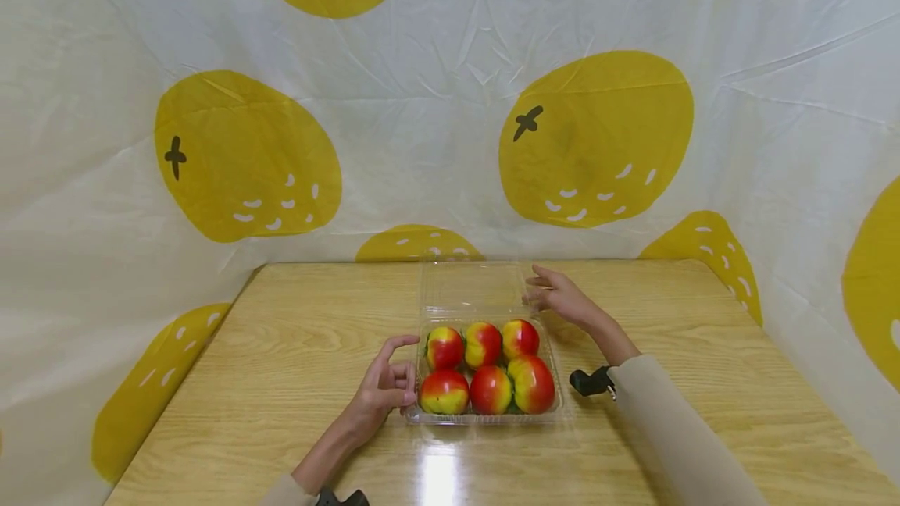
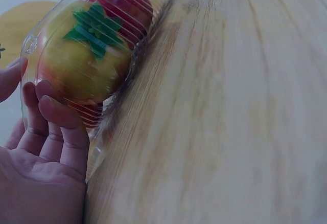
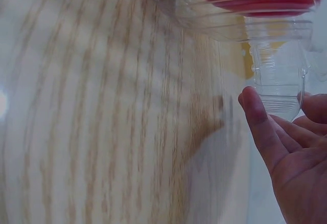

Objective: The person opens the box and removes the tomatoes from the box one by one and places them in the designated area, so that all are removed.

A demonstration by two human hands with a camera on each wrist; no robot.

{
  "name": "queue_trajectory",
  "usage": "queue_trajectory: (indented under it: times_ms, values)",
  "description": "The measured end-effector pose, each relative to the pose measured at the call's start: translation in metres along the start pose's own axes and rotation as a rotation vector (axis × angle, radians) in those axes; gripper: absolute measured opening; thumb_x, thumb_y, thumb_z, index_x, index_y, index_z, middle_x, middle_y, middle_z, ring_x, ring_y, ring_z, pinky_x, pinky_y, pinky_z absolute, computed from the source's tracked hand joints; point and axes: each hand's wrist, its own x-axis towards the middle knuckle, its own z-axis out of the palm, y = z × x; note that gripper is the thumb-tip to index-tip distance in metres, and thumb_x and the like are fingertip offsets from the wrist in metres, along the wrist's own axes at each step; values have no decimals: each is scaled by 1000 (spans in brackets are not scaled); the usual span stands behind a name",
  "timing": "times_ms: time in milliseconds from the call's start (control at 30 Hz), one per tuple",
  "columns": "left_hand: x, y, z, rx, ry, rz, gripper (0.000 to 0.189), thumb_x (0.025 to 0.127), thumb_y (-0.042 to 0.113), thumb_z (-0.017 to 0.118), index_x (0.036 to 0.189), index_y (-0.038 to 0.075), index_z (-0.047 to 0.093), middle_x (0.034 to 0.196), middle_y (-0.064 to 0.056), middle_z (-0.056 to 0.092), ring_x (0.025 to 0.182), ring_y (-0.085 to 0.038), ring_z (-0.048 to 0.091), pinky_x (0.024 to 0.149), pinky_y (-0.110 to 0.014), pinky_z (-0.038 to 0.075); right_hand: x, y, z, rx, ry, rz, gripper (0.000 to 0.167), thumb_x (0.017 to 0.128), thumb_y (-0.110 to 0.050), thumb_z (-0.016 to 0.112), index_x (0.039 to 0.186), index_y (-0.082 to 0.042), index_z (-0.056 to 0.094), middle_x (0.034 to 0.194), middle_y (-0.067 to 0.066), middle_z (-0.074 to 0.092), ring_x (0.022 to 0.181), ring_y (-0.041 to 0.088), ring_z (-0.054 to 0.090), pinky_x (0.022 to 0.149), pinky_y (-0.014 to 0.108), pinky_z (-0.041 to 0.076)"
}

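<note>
A clear plastic clamshell box (image 1: 492, 419) lies on the wooden table with its lid (image 1: 473, 286) folded back. Inside sit several glossy red-and-yellow fruits (image 1: 441, 393) in two rows; one fruit (image 2: 76, 55) shows a green leafy cap through the box wall. At the box's left side, my left hand (image 1: 380, 389) pinches the rim between thumb and curled fingers (image 2: 71, 127). My right hand (image 1: 562, 299) is at the lid's right edge, and in the right wrist view the lid's edge runs between its thumb and fingers (image 3: 258, 116).
The wooden table (image 1: 309, 311) extends on both sides of the box. Behind it and along the sides hangs a white sheet (image 1: 422, 139) printed with large yellow fruit shapes. A dark strap mount (image 1: 592, 383) sits at the right wrist.
</note>
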Motion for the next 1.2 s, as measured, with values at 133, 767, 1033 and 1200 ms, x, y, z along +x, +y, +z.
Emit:
queue_trajectory:
  times_ms: [133, 767, 1033, 1200]
  values:
    - [1, 0, 0, 0, 0, -1, 72, 88, -6, 55, 152, 2, 25, 79, 3, 54, 64, -9, 51, 57, -20, 44, 1, 1, -1, -12, -6, 4, 64, 105, 1, 42, 157, 18, 7, 153, 47, 31, 122, 55, 61, 92, 44, 61]
    - [1, -2, -4, -17, -3, 11, 70, 90, -6, 53, 154, 1, 25, 81, 4, 56, 65, -10, 51, 58, -20, 46, -5, 1, 0, -20, 45, 33, 64, 103, -1, 42, 157, 16, 13, 152, 46, 33, 119, 52, 63, 96, 49, 59]
    - [2, -2, -5, -24, -2, 24, 71, 89, -8, 52, 154, 0, 26, 80, 3, 56, 63, -13, 49, 56, -22, 45, -7, -3, 0, -65, 89, 43, 66, 106, -10, 48, 159, 12, 16, 154, 43, 32, 130, 55, 52, 101, 54, 56]
    - [1, -2, -5, -28, 1, 28, 71, 88, -8, 52, 154, -1, 26, 80, 3, 56, 63, -13, 49, 56, -22, 44, -13, -14, -3, -227, 99, -2, 61, 108, -16, 49, 158, 9, 25, 155, 39, 36, 137, 56, 48, 107, 62, 48]
